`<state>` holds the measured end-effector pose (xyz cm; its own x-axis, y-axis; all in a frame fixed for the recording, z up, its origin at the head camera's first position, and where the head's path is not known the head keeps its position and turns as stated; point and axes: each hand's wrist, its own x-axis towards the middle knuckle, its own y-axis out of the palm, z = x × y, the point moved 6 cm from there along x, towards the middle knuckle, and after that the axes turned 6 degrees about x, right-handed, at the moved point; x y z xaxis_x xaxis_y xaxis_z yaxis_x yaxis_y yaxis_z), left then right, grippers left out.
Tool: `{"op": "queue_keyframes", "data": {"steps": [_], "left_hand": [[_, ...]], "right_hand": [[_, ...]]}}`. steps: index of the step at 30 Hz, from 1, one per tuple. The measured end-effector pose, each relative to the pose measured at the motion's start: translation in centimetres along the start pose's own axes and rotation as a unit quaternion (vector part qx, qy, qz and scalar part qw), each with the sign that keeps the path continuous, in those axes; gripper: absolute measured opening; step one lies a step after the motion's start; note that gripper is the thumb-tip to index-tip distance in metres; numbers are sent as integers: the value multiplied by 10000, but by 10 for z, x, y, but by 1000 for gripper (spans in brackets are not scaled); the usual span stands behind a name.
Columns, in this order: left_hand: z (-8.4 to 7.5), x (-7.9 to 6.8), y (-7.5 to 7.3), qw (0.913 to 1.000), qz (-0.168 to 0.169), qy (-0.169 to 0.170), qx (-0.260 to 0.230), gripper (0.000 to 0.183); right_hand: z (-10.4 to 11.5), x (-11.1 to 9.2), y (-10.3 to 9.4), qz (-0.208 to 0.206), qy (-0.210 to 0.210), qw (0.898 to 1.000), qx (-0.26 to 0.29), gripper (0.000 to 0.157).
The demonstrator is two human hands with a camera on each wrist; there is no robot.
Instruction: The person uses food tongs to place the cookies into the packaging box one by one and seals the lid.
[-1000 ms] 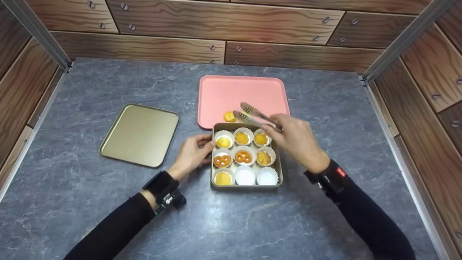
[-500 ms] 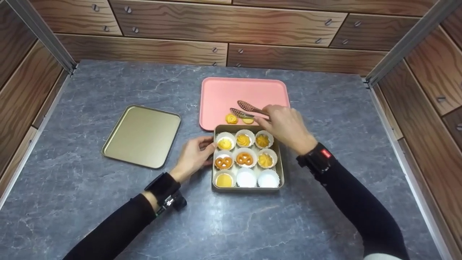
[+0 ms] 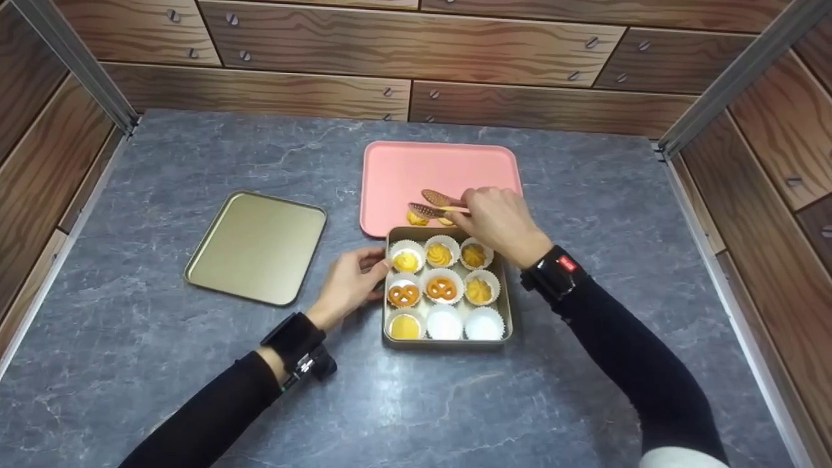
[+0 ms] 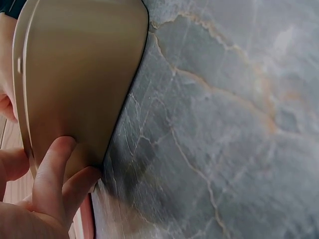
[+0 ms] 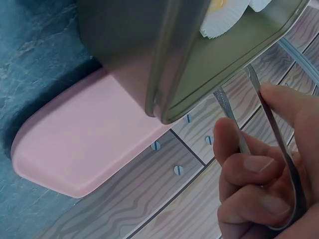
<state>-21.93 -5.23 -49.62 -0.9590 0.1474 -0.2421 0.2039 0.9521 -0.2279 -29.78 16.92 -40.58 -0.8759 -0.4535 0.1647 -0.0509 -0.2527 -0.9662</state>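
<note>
A gold square tin [image 3: 448, 343] holds rows of white paper cups, several with cookies in them, among them pretzel-shaped ones [image 3: 441, 288]. Two cups [image 3: 445, 323] in the front row show only white paper. My left hand [image 3: 350, 279] holds the tin's left side, thumb at the rim and fingers against the outer wall [image 4: 84, 89]. In my right hand [image 3: 504, 218] I grip metal tongs [image 3: 426, 210] with perforated ends, the jaws apart. These ends are over two yellow cookies [image 3: 416, 220] at the near edge of a pink tray [image 3: 403, 169], partly covering them.
The pink tray lies right behind the tin. To the left, a gold lid [image 3: 257, 250] rests flat on the grey marbled table [image 3: 312, 416]. Wood-patterned walls [image 3: 416, 45] enclose the back and both sides.
My right hand has moved left and toward the tray, bringing the tongs down over the cookies. The left hand stays at the tin. The head view has shifted slightly.
</note>
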Motion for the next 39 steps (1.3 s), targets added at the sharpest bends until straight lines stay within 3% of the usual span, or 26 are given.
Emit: {"op": "queue_keyframes", "data": {"steps": [11, 18, 22, 29, 39], "left_hand": [[-1, 0, 0, 10000, -33, 24, -26, 45], [-2, 0, 1, 9997, 5, 136, -203, 43], [-2, 1, 0, 9996, -75, 252, -85, 41], [-2, 1, -2, 9996, -154, 232, -71, 39], [1, 1, -1, 9997, -84, 75, -224, 42]], "right_hand": [[2, 11, 10, 381, 31, 9992, -112, 39], [-6, 13, 10, 31, -133, 9992, -368, 37], [-15, 13, 8, -143, 0, 9996, -244, 39], [-26, 13, 8, 78, 457, 9989, -63, 44], [-22, 11, 10, 50, 402, 9980, -495, 45]]}}
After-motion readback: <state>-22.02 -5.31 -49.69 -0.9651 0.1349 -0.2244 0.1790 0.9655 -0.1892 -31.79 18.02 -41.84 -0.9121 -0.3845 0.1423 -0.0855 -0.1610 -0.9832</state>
